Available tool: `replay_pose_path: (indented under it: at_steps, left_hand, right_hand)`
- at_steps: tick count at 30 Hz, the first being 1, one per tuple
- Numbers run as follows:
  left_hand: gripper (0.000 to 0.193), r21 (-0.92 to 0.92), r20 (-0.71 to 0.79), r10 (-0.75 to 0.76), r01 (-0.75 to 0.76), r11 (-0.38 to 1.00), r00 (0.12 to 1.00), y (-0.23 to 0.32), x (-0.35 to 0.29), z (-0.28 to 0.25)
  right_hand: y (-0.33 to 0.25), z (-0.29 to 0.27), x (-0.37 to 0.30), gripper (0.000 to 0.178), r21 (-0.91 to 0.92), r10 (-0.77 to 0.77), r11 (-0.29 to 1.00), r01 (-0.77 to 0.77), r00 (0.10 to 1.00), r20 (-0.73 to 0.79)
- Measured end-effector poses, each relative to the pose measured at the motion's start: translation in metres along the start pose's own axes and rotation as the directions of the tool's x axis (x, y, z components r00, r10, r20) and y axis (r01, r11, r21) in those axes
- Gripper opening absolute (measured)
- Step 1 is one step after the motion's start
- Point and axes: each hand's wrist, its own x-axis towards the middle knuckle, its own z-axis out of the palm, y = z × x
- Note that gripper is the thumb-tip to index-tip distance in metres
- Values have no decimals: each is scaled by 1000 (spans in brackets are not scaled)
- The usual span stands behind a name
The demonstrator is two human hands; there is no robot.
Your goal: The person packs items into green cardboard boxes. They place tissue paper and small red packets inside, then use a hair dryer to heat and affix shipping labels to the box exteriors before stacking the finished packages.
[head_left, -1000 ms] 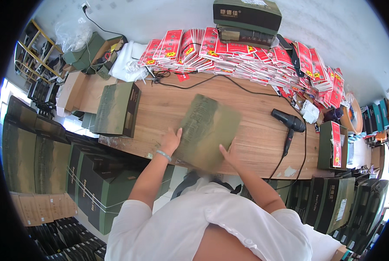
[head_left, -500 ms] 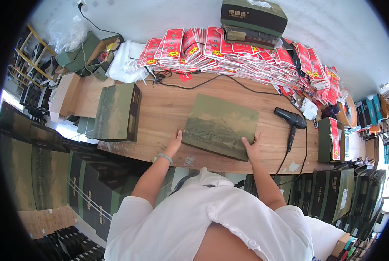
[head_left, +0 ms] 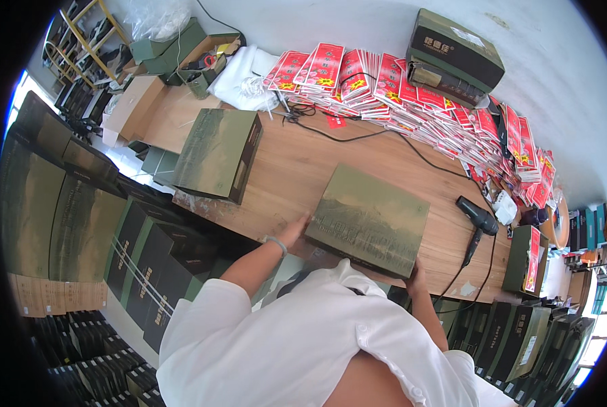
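A closed olive-green shoe box (head_left: 371, 216) with a faded mountain print is held in front of me, its near side over the table's front edge. My left hand (head_left: 295, 230) grips its left side near the front corner, the fingertips partly hidden behind the box. Against the right front corner, my right hand (head_left: 417, 278) is closed, with most of its fingers out of sight under or behind the box. A similar green box (head_left: 215, 150) stands to the left on the wooden table (head_left: 283, 163).
Right of the held box lies a black hair dryer (head_left: 478, 218) with its cord. Red printed packets (head_left: 385, 88) are heaped along the wall, with dark boxes (head_left: 456, 57) on top. A small green box (head_left: 524, 261) stands at the right end. Stacked boxes (head_left: 161, 271) flank the table below.
The shoe box has come toward my body and looks larger. My right hand has shifted from its top edge down to the front right corner. The whole view has turned.
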Motion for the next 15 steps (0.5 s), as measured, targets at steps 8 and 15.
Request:
replay_pose_path:
  at_steps: [8,15]
  left_hand:
    - [65,-523,196,10,96,847,981,37,-41,-16]
    - [47,416,-85,71,-29,909,994,50,-56,13]
  right_hand:
    - [-74,44,-35,46,-225,150,959,-174,982,-118]
    - [-170,85,-87,47,412,-117,900,-144,830,546]
